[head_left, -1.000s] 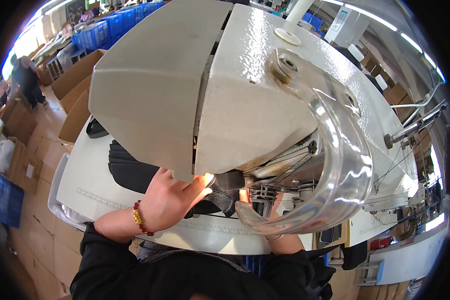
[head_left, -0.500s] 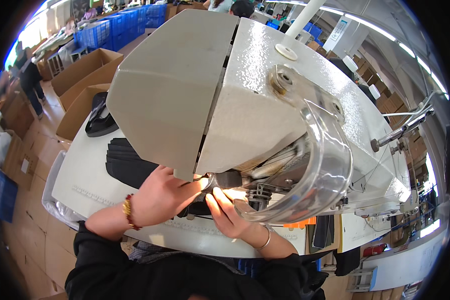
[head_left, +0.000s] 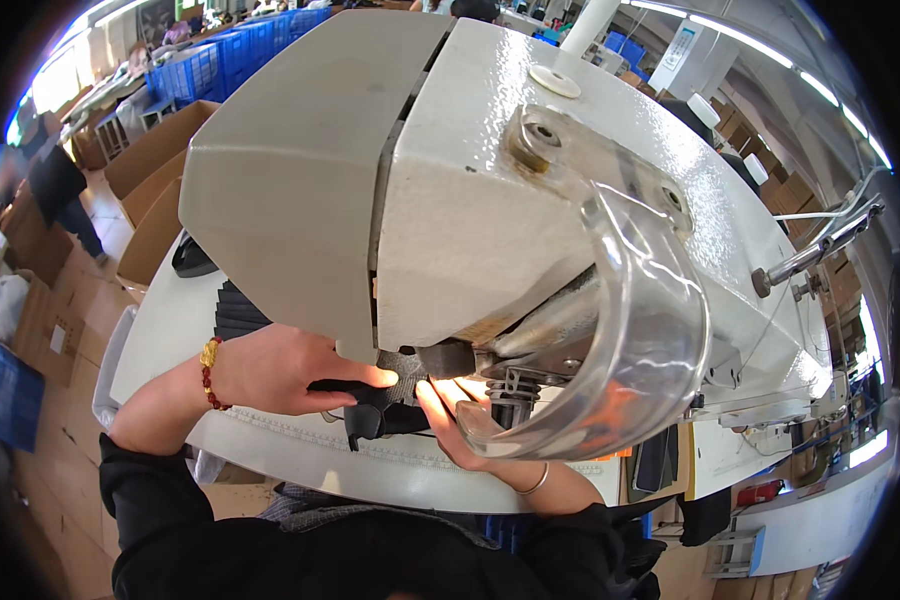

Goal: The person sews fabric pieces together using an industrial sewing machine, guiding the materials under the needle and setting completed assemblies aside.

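Note:
A black fabric piece point(head_left: 372, 408) with a grey mesh part lies under the head of a large pale sewing machine point(head_left: 490, 230). One loose end hangs toward me. My left hand point(head_left: 275, 370), with a red and yellow bead bracelet, is open: its index fingertip rests on the mesh and the thumb is spread below. From the right, my right hand point(head_left: 455, 425), wearing a thin bangle, lays stretched fingers against the piece's right edge; some of them are hidden. A dark strip point(head_left: 445, 358) sits just behind the fingertips. The needle area is hidden by the machine head.
A clear curved guard point(head_left: 660, 330) arches over the right side. Behind my left hand lies a stack of black pieces point(head_left: 238, 312), with a black item point(head_left: 192, 258) beyond. Cardboard boxes point(head_left: 160, 165) stand at left; another person point(head_left: 60, 190) is farther off.
My left hand has shifted left and spread its thumb and index finger. More of the black piece shows now, its loose end toward me. My right hand stays almost in place.

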Demonstrator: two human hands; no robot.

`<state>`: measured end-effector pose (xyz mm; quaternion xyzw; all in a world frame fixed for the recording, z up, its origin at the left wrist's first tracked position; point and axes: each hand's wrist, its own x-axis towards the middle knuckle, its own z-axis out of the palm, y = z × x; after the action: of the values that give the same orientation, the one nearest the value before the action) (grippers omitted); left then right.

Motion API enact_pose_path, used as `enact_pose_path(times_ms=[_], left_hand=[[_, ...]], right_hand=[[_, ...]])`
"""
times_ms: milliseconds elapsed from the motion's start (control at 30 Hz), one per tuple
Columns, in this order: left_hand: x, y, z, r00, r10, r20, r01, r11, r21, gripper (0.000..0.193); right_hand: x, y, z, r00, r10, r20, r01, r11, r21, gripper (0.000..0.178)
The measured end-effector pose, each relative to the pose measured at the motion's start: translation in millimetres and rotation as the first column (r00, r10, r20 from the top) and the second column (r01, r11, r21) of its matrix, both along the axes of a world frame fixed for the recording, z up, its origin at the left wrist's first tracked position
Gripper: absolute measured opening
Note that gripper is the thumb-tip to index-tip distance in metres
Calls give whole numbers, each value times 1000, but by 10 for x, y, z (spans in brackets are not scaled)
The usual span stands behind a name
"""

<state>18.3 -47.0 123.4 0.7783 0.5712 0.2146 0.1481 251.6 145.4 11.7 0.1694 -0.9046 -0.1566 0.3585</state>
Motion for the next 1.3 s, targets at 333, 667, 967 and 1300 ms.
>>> enact_pose_path(times_ms=[333,667,967,1300], left_hand=[[314,-35,-270,979,173,-110,-151,971,185,50],[918,167,-668,811,562,-163,-378,716,587,38],[1181,331,-829,719,693,-52,-537,602,590,25],[405,6,-388,974,222,53,-228,935,271,58]], right_hand=[[151,-159,-189,990,-15,139,88,841,-534,37],[22,-307,198,731,427,533,622,-96,-777,30],[30,-293,29,798,441,411,560,-290,-776,34],[16,-422,3,868,85,489,486,60,-872,39]])
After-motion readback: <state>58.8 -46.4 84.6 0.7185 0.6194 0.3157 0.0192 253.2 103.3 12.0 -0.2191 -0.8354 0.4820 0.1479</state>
